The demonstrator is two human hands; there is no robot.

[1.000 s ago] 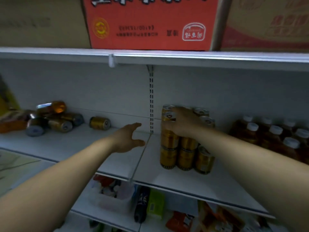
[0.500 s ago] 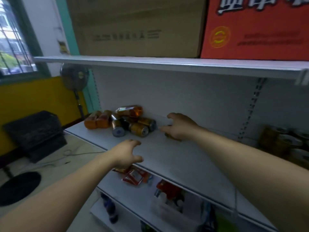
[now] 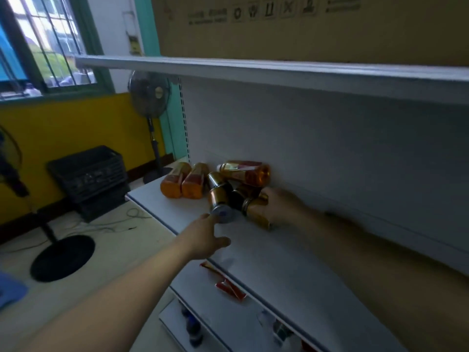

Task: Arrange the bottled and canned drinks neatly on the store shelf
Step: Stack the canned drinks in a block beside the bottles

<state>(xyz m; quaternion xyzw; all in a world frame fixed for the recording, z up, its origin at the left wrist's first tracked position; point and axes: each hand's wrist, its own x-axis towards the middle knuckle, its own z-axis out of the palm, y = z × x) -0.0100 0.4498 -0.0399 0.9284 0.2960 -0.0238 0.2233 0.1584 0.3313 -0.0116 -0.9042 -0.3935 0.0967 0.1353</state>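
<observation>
Two hands are up on the white shelf. The right hand has its fingers wrapped round a gold can lying on its side. The left hand is loosely spread, fingertips right at the end of another tipped can. Just past both hands, orange bottles lie jumbled near the back wall.

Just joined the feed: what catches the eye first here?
A jumble of drinks lying on their sides at the left end of the shelf, against the back panel. The right hand grips a gold can at the jumble's right edge, while the left hand reaches with open fingers to the end of the front can.
</observation>
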